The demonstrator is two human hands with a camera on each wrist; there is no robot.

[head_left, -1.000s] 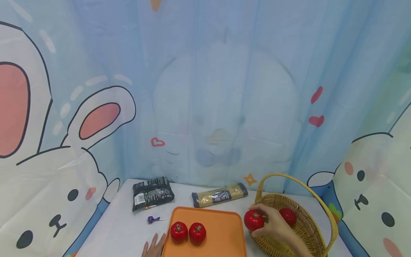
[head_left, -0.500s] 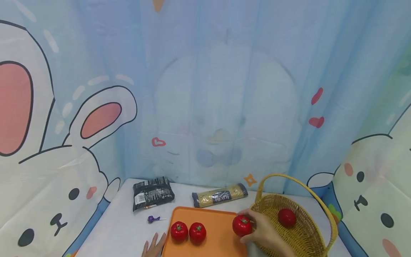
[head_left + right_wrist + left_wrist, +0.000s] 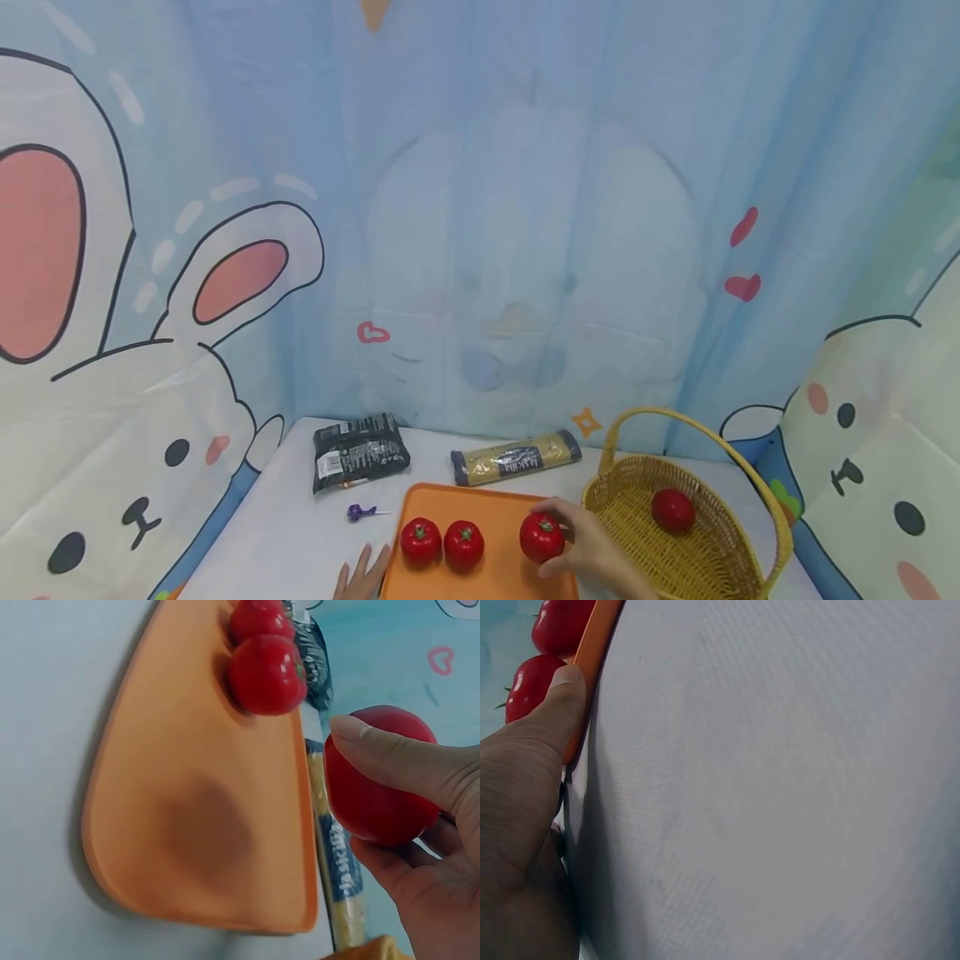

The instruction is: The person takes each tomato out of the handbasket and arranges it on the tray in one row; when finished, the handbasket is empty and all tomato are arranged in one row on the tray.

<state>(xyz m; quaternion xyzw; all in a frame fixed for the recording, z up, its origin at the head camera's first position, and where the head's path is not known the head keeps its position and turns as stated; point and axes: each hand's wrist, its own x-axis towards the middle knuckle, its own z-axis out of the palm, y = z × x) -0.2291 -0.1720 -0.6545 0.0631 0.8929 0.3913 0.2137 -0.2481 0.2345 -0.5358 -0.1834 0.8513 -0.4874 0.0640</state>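
Note:
In the head view my right hand (image 3: 581, 542) grips a red tomato (image 3: 541, 537) over the right part of an orange tray (image 3: 501, 575). The right wrist view shows that held tomato (image 3: 382, 780) above the tray floor, with its shadow below. Two more tomatoes, a left one (image 3: 421, 542) and a right one (image 3: 463, 546), sit side by side at the tray's left. My left hand (image 3: 362, 577) lies with straight fingers at the tray's left edge; its thumb (image 3: 568, 682) touches the rim in the left wrist view.
A yellow wicker basket (image 3: 611, 521) with a tall handle stands at the right, one red fruit (image 3: 672, 511) inside. Behind the tray lie a black packet (image 3: 362, 452) and a pasta pack (image 3: 516, 458). A purple lollipop (image 3: 358, 512) lies left of the tray.
My right hand has carried the tomato leftward from the basket's edge to over the tray. The left hand has stayed in place.

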